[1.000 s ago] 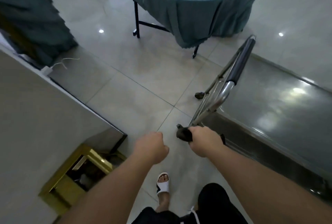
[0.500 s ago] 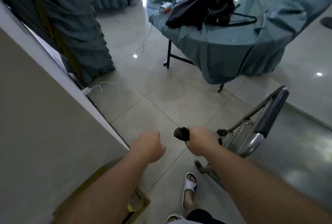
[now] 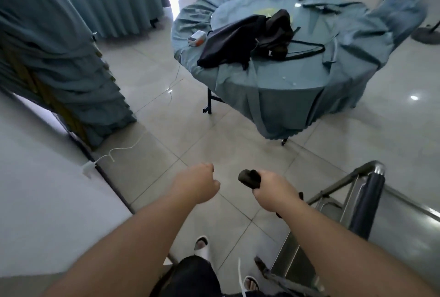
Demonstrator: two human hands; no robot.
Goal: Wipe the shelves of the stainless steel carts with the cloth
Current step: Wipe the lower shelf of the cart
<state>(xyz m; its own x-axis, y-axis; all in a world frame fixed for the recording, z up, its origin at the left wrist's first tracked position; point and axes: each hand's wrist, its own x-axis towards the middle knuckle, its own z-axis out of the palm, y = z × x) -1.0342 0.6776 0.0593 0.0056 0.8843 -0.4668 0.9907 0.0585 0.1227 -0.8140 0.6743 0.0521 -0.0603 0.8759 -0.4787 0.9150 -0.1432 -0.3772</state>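
A stainless steel cart (image 3: 404, 237) stands at the lower right, its dark-sleeved handle (image 3: 367, 203) rising at its near end and its shiny top shelf running off the right edge. My right hand (image 3: 270, 189) grips a bunched dark cloth (image 3: 248, 178), held in the air left of the cart handle and apart from it. My left hand (image 3: 198, 183) is curled into a fist beside it, holding nothing, over the tiled floor.
A round table (image 3: 297, 87) draped in teal cloth stands ahead with black bags (image 3: 250, 39) on it. A pale wall (image 3: 42, 189) runs along the left with a white charger and cable (image 3: 89, 166) at its foot. Stacked covered chairs (image 3: 59, 70) stand at far left.
The view has lifted from the cart and floor toward the room. The cart has slid to the lower right of the frame. Both hands keep their poses, the right still holding the cloth.
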